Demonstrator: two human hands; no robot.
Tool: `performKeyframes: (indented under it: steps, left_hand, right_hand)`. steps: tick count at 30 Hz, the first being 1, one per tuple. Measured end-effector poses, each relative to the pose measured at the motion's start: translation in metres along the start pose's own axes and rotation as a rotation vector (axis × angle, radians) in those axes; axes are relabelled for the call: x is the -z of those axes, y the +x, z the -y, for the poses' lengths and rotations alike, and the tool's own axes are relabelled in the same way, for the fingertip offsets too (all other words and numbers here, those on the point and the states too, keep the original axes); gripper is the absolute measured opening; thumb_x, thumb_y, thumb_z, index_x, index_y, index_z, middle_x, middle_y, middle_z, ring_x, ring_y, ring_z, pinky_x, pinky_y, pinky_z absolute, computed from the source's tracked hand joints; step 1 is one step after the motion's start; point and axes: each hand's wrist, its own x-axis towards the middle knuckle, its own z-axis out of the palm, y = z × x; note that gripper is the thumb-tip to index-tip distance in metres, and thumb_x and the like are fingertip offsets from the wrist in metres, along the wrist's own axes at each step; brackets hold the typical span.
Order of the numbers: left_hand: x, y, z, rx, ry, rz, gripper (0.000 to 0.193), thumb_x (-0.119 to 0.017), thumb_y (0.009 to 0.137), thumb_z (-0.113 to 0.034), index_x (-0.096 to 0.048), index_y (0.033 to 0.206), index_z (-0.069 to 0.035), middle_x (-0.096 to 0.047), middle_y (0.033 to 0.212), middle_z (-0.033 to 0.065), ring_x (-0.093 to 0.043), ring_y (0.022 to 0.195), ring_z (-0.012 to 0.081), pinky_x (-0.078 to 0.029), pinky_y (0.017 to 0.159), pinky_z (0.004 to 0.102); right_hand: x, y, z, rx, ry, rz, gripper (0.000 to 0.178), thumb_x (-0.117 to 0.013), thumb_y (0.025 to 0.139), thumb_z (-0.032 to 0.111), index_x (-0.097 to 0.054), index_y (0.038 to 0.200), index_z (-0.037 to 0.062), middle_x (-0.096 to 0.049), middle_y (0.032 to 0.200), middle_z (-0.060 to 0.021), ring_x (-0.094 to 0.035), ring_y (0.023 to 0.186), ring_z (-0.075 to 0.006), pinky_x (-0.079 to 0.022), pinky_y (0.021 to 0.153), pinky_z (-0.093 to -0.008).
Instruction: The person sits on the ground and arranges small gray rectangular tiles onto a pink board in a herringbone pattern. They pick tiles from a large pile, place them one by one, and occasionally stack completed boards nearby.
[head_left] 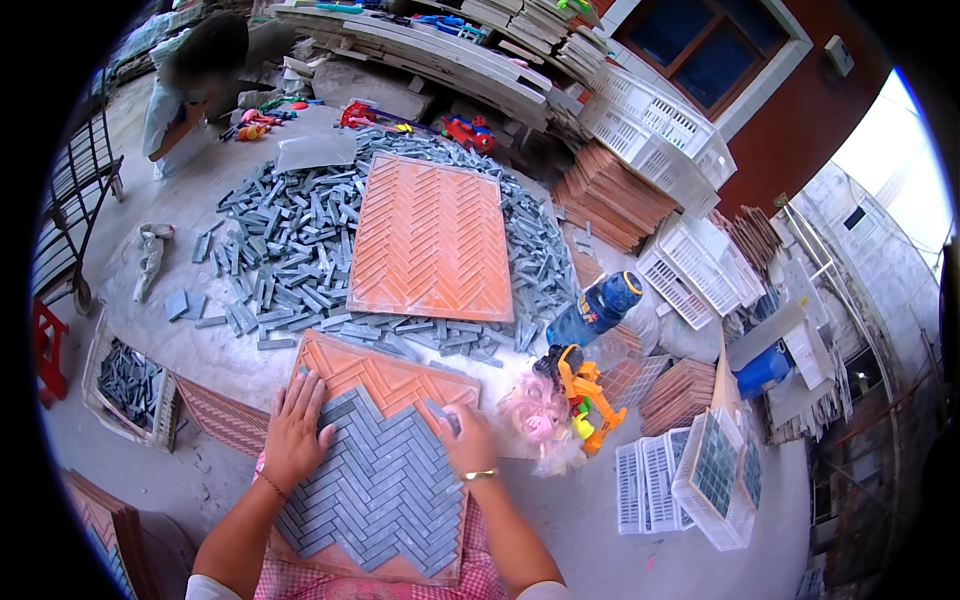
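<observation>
An orange herringbone mould tray (330,352) lies tilted toward me over a pink checked cloth. Grey tile strips (375,480) fill most of its grooves in a zigzag pattern, while the far part shows bare orange grooves. My left hand (296,425) rests flat on the tray's left side, fingers stretched out over its edge and the nearest strips. At the right side, my right hand (470,440) pinches a single grey tile strip (437,411) just above the pattern. Its fingers are slightly blurred and partly hide the strip. A gold bracelet is on that wrist.
Beyond lies a heap of loose grey strips (285,235) with another orange mould (428,240) on top. A blue bottle-shaped container (595,308), a yellow toy excavator (590,395) and white crates (648,490) stand right. A person (190,100) crouches far left; a strip-filled basket (165,420) sits left.
</observation>
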Motion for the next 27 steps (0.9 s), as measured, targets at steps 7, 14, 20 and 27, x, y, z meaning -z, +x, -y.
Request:
performKeyframes:
  steps: [7, 14, 20, 27]
  left_hand:
    - [0.004, -0.001, -0.001, 0.007, -0.03, 0.019, 0.069, -0.06, 0.08, -0.024, -0.032, 0.139, -0.002, -0.029, 0.147, 0.0136, -0.023, 0.138, 0.0311, -0.017, 0.112, 0.0465]
    - [0.003, 0.0, -0.002, 0.003, -0.012, 0.007, 0.069, -0.061, 0.08, -0.024, -0.033, 0.139, -0.002, -0.03, 0.147, 0.0128, -0.024, 0.138, 0.0305, -0.018, 0.112, 0.0462]
    - [0.005, -0.002, 0.0, 0.015, 0.005, 0.001, 0.069, -0.061, 0.08, -0.027, -0.034, 0.139, -0.002, -0.031, 0.147, 0.0126, -0.025, 0.138, 0.0295, -0.018, 0.112, 0.0467]
    - [0.004, -0.002, 0.001, 0.02, -0.007, 0.015, 0.07, -0.061, 0.079, -0.024, -0.034, 0.139, -0.002, -0.031, 0.147, 0.013, -0.024, 0.138, 0.0298, -0.017, 0.112, 0.0468]
  right_hand:
    - [-0.016, -0.005, 0.014, 0.015, -0.133, -0.009, 0.019, -0.068, 0.075, 0.016, -0.056, 0.088, 0.0084, -0.061, 0.083, -0.0116, -0.059, 0.082, -0.0339, -0.048, 0.069, -0.0442]
    - [-0.011, 0.016, 0.012, -0.2, 0.011, 0.282, 0.021, -0.069, 0.076, 0.021, -0.059, 0.088, 0.0064, -0.063, 0.085, -0.0128, -0.061, 0.082, -0.0325, -0.048, 0.07, -0.0432]
    - [-0.001, 0.04, 0.024, -0.097, -0.044, 0.356, 0.019, -0.068, 0.078, 0.02, -0.063, 0.09, 0.0063, -0.066, 0.085, -0.0108, -0.062, 0.081, -0.028, -0.049, 0.071, -0.0376]
    - [-0.017, 0.049, 0.013, -0.053, 0.008, 0.452, 0.018, -0.066, 0.078, 0.012, -0.061, 0.094, 0.0081, -0.065, 0.084, -0.0071, -0.062, 0.081, -0.0238, -0.048, 0.071, -0.035]
